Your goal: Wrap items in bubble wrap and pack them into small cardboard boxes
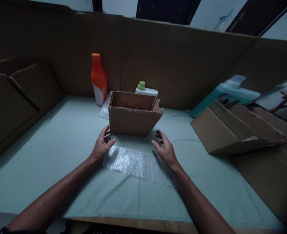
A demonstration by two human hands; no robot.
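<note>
A small open-topped cardboard box (pixel 131 122) with torn edges stands in the middle of the table. My left hand (pixel 102 143) is by its lower left corner, fingers apart and curved, holding nothing. On the other side, my right hand (pixel 165 148) is a little off the box's lower right corner, also with spread fingers and nothing in them. Between my forearms a sheet of bubble wrap (pixel 136 164) lies flat in front of the box. Behind the box shows a white bottle with a green cap (pixel 145 91), its lower part hidden.
An orange bottle (pixel 99 79) stands at the back left beside another piece of bubble wrap (pixel 106 109). Cardboard boxes (pixel 24 94) line the left edge. At right, a tilted cardboard box (pixel 221 126) is near a jug of green liquid (pixel 211 97). A cardboard wall (pixel 182 61) closes the back.
</note>
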